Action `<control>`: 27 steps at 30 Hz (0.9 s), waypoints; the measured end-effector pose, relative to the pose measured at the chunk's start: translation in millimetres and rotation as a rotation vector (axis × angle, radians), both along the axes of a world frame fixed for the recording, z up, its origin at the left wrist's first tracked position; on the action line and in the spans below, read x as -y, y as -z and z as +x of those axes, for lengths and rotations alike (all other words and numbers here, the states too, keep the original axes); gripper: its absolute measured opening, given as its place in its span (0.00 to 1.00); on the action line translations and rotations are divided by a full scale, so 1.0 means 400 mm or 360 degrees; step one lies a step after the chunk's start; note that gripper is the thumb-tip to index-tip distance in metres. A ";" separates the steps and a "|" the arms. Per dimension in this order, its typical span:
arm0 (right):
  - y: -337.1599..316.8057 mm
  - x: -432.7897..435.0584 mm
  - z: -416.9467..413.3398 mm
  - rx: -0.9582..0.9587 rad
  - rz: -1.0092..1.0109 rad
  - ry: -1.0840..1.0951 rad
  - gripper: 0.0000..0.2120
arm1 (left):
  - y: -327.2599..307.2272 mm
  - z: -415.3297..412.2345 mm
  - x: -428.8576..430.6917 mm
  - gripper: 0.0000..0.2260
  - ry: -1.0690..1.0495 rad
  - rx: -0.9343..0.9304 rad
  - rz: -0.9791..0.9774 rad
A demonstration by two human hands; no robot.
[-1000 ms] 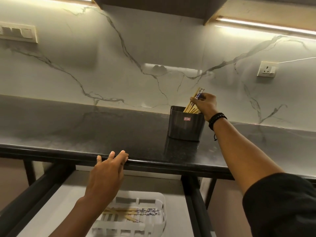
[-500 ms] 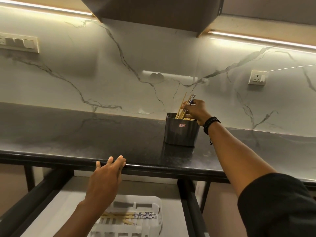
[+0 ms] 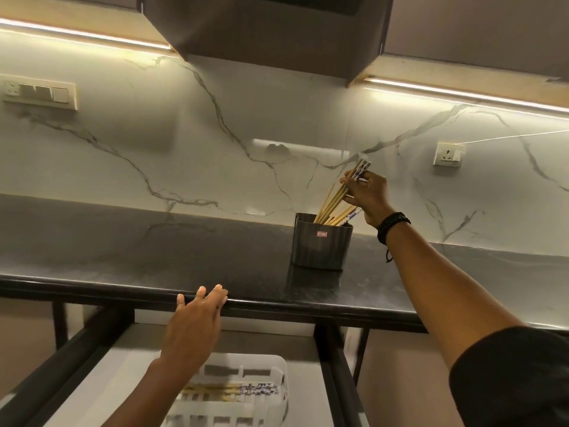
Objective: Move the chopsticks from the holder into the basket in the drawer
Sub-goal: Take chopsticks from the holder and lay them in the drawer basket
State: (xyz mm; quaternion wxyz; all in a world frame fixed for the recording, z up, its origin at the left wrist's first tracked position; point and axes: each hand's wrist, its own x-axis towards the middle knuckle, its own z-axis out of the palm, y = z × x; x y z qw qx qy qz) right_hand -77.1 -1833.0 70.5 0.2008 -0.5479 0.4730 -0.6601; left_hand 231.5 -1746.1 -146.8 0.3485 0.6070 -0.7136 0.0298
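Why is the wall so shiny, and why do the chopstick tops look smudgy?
Head view: light strips under the cupboards glare on the glossy wall, which mirrors one as a pale patch; the dark counter stays dim. Same view: the chopsticks in the right hand smear at their patterned tops, likely motion blur; the basket at the bottom looks soft too.

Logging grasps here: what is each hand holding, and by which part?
The right hand pinches a few chopsticks near their patterned top ends, lower ends inside the holder. The left hand holds nothing, fingers at the counter edge.
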 end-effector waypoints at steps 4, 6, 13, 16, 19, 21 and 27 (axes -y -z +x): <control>-0.020 -0.047 -0.008 0.0299 -0.0108 -0.0004 0.08 | 0.008 0.001 -0.005 0.17 0.0048 -0.0046 -0.0012; -0.023 -0.076 -0.010 0.0491 -0.0146 -0.0052 0.04 | 0.010 0.003 -0.009 0.18 0.0082 -0.0050 -0.0015; 0.050 -0.158 -0.009 0.1022 -0.0146 -0.0254 0.07 | 0.013 0.000 -0.022 0.17 0.0147 -0.0119 -0.0016; 0.107 -0.183 0.005 0.1169 -0.0093 -0.0313 0.03 | 0.018 0.002 -0.028 0.16 0.0171 -0.0154 -0.0027; 0.171 -0.200 0.024 0.1240 -0.0043 -0.0415 0.02 | 0.020 0.003 -0.031 0.15 0.0149 -0.0219 -0.0074; 0.214 -0.214 0.038 0.1279 0.0016 -0.0494 0.03 | 0.018 -0.002 -0.035 0.14 0.0143 -0.0310 -0.0145; 0.341 -0.249 0.105 0.1451 0.0253 -0.0760 0.11 | -0.033 -0.021 -0.052 0.11 0.0378 -0.1059 -0.0046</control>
